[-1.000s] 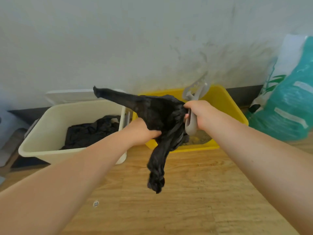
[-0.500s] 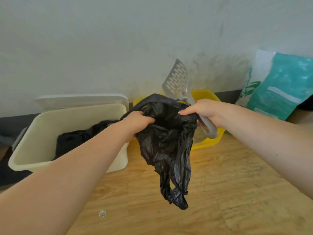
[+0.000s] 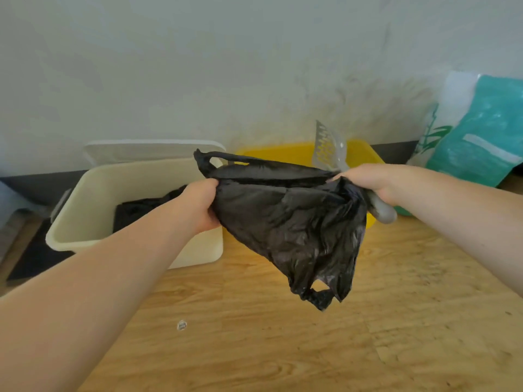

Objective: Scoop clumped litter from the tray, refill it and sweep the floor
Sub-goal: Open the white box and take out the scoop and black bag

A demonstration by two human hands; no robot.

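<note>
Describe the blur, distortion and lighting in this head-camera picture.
Head view: the scoop is smeared by motion blur; the black bag stays fairly sharp. Wide-angle distortion stretches both forearms toward the lower corners. Soft, even light; the bag's folds show a faint sheen, and the wooden floor has no harsh glare.

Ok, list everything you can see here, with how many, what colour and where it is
Plastic bag: one, black, held up between both hands above the floor.
Litter scoop: one, grey, slotted, upright in the right hand's grip.
Tray: one, yellow, by the wall behind the bag.
Bin: one, cream, left on the floor, black bags inside.
Lid: one, white, behind the bin.
Litter sack: one, teal and white, far right against the wall.
Small scrap: one, pale, on the floor.
Floor: wood-look, tan.
Left hand: grips the bag's left edge.
Right hand: holds the bag's right edge and the scoop.
</note>
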